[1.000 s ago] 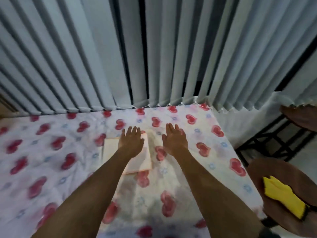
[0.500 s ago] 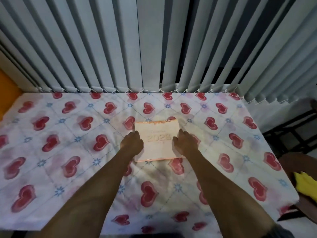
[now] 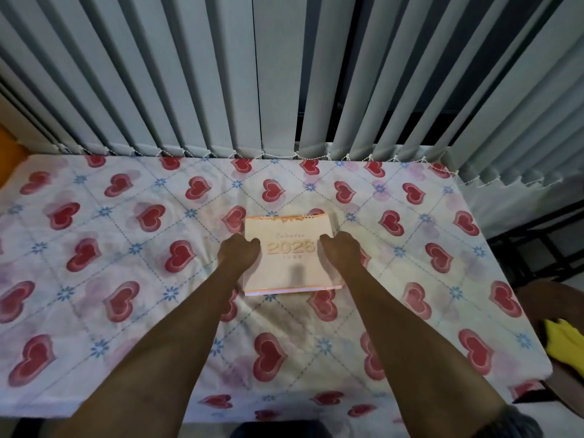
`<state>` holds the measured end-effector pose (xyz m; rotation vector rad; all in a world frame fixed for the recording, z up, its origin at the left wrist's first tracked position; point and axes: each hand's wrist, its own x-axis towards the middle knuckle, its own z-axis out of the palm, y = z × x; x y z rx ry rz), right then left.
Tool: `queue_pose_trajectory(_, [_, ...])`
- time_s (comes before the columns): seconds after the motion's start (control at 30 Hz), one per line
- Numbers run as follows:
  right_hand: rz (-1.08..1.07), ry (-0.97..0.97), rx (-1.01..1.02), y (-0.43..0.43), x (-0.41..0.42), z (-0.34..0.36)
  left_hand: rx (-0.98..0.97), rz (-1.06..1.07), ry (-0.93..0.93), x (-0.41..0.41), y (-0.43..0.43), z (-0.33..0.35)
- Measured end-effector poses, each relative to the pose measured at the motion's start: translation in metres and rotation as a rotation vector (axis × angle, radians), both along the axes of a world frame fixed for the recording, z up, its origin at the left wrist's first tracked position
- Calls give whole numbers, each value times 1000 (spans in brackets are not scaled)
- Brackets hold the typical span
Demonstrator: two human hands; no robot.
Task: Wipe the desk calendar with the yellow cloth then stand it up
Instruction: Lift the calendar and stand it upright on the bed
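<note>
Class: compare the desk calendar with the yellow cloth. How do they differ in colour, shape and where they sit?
The desk calendar is pale peach; the yellow cloth is bright yellow. The calendar is a flat, stiff rectangle on the table; the cloth is crumpled and soft on a brown seat off to the right. Both hands flank the calendar; neither touches the cloth.

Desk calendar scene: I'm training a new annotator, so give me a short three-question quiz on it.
1. True or false: the desk calendar stands upright on the heart-print tablecloth.
2. Where is the yellow cloth? A) under the calendar B) on the brown stool at the right C) in the left hand
3. What year is printed on the cover?

Key: 1 false, it lies flat between the left hand and the right hand; 2 B; 3 2026.
</note>
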<state>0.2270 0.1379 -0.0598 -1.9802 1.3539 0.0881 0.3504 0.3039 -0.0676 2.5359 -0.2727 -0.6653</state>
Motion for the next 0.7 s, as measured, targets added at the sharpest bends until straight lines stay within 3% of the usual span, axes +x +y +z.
queue_pose_trajectory(0.27, [-122, -182, 202, -9, 9, 31, -287, 136, 9, 5, -4, 33])
queue_pose_trajectory(0.53, [-142, -536, 199, -12, 24, 79, -579, 158, 23, 21, -15, 82])
queue_pose_trajectory(0.7, [-77, -592, 226, -6, 8, 68, -716, 233, 256, 15, -12, 79])
